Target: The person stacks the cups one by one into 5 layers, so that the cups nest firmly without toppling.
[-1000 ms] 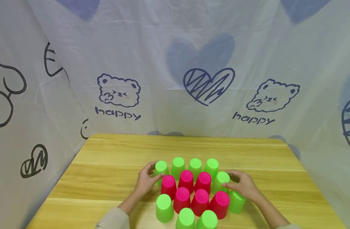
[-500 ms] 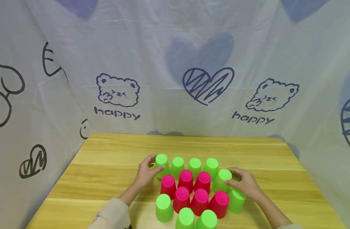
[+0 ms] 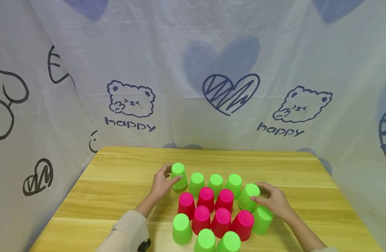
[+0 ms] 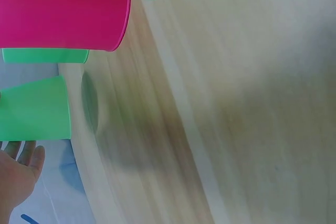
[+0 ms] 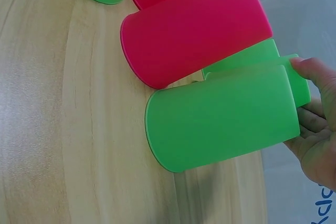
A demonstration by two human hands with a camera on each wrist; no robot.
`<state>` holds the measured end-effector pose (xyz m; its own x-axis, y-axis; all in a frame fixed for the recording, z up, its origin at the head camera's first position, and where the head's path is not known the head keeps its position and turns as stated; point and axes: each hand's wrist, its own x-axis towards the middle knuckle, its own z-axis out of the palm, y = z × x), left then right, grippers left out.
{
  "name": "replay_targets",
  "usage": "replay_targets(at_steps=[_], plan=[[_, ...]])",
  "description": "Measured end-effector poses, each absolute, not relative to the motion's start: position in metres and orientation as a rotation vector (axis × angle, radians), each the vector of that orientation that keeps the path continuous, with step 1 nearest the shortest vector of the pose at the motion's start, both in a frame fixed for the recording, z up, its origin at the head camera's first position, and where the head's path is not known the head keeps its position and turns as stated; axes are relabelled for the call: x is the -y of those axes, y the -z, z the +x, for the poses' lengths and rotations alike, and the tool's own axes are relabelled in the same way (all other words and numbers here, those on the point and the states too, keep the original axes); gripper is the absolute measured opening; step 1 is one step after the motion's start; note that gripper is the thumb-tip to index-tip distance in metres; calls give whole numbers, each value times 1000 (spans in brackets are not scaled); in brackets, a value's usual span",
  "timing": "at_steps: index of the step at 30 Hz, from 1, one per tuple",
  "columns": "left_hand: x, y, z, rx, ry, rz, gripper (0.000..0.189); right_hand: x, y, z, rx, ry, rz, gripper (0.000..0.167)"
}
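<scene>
My left hand (image 3: 162, 181) grips an upside-down green cup (image 3: 178, 176) between thumb and fingers at the back left of the group. In the left wrist view that green cup (image 4: 35, 109) hangs a little above the table, with its shadow apart from its rim. On the other side my right hand (image 3: 274, 201) holds another green cup (image 3: 249, 198) by its upper part; whether it touches the table cannot be told. Several upside-down pink cups (image 3: 221, 222) stand in the middle. Behind them is a line of green cups (image 3: 216, 184).
A green cup (image 3: 262, 220) stands just below my right hand. Nearest me are more green cups, one (image 3: 181, 229) at the left and one (image 3: 229, 242) at the front edge of view. The wooden table (image 3: 117, 175) ends at a printed cloth (image 3: 180, 115).
My left hand has raised its green cup and moved it away from me. The right hand has shifted its cup slightly rightward and back. The pink cups have stayed put.
</scene>
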<state>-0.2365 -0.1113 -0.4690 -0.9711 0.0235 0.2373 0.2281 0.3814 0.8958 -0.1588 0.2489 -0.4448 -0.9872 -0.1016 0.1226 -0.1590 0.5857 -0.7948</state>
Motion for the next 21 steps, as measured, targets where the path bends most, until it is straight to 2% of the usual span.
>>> replay_targets(at_steps=[11,21], plan=[[107,468,-252,2493,1588,-169,47,-249,442,-158,2734,-1369,210,46],[96,454,-268,2567,1526,-369,45,-254,442,-157,2752,-1374,168,47]])
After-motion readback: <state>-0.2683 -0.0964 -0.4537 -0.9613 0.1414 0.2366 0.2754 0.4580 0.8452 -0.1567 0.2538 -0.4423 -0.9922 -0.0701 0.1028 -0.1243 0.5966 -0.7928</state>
